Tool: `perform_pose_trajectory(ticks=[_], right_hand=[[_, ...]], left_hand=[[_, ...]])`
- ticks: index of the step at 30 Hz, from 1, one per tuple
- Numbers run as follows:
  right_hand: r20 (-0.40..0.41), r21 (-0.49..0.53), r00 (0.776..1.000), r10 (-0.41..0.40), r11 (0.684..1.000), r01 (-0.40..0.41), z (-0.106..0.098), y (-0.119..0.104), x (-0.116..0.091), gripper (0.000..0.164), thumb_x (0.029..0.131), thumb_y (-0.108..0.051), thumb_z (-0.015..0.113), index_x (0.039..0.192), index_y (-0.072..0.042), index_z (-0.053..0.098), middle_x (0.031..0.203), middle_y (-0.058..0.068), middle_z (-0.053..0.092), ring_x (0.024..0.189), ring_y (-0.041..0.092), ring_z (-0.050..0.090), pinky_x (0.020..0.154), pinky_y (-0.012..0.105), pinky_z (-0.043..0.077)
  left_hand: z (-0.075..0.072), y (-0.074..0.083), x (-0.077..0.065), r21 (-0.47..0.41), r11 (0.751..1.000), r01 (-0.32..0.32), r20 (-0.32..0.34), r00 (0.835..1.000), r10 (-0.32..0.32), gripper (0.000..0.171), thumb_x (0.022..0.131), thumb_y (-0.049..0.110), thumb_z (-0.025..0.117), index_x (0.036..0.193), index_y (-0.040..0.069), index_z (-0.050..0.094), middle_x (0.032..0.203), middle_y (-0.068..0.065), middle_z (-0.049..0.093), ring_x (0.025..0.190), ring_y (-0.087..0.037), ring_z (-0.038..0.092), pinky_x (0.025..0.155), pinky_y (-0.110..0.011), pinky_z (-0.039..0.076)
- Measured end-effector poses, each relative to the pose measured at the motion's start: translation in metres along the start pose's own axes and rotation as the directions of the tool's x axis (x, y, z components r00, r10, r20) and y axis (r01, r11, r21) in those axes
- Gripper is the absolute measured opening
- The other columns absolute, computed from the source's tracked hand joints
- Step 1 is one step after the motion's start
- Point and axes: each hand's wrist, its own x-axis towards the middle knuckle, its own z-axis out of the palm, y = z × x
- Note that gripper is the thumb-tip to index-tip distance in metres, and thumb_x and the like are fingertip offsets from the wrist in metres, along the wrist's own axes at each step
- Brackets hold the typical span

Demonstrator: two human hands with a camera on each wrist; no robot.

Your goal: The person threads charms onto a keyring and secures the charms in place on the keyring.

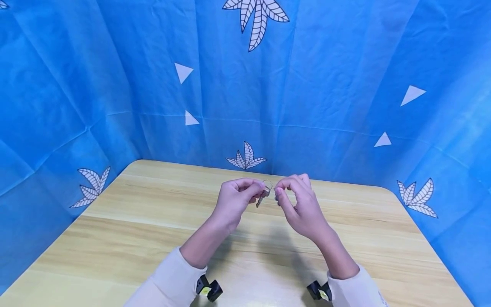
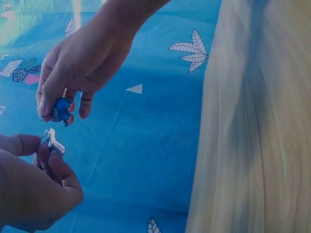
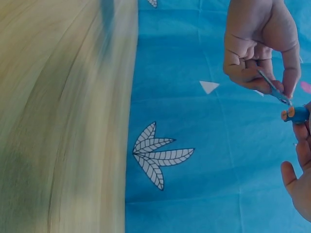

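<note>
Above the table, my left hand (image 1: 235,200) pinches a thin metal key ring (image 1: 270,182) between thumb and fingers. Keys (image 1: 263,196) hang from that ring, and in the left wrist view the silver keys (image 2: 55,142) show beside the fingertips. To its right, my right hand (image 1: 303,209) holds a small blue figure charm with orange feet (image 2: 62,108) between thumb and fingertips. Charm and keys are close together at the fingertips. Whether the charm touches the ring, I cannot tell. The right wrist view shows a key (image 3: 275,89) just above the charm.
Both hands are over a light wooden table (image 1: 115,238) with rounded far corners. A blue cloth (image 1: 238,94) with white leaf and triangle prints hangs behind it and along both sides. Black wrist mounts (image 1: 209,288) sit at the cuffs.
</note>
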Motion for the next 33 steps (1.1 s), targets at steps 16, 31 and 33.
perform_pose_trajectory(ticks=[16,31,33], right_hand=[[-0.086,0.090,0.996,0.021,0.996,-0.013,-0.006,-0.014,0.005,0.005,0.097,0.000,0.063,0.095,-0.005,0.064,0.091,0.003,0.065,0.090,0.024,0.047,0.082,0.032,0.036],[-0.107,0.090,0.993,0.056,0.995,-0.047,0.001,-0.018,0.005,0.011,0.095,0.005,0.064,0.096,-0.005,0.065,0.089,0.004,0.065,0.088,0.020,0.048,0.082,0.031,0.035],[-0.103,0.091,0.993,0.056,0.995,-0.046,0.001,-0.019,0.005,0.010,0.095,0.005,0.064,0.096,-0.005,0.066,0.089,0.004,0.065,0.089,0.021,0.048,0.081,0.030,0.035]], left_hand=[[0.000,-0.004,-0.003,-0.176,0.865,-0.470,0.159,0.854,0.496,0.023,0.090,0.005,0.078,0.101,-0.014,0.070,0.107,-0.007,0.061,0.093,-0.018,0.061,0.078,-0.021,0.056],[0.003,-0.006,-0.003,-0.227,0.863,-0.451,0.136,0.863,0.486,0.008,0.094,0.005,0.072,0.100,0.010,0.074,0.106,-0.006,0.070,0.092,-0.015,0.066,0.079,-0.024,0.056],[0.003,-0.006,-0.003,-0.242,0.875,-0.418,0.119,0.883,0.455,0.009,0.095,0.005,0.070,0.100,0.012,0.073,0.104,-0.005,0.070,0.087,-0.014,0.064,0.076,-0.023,0.054]])
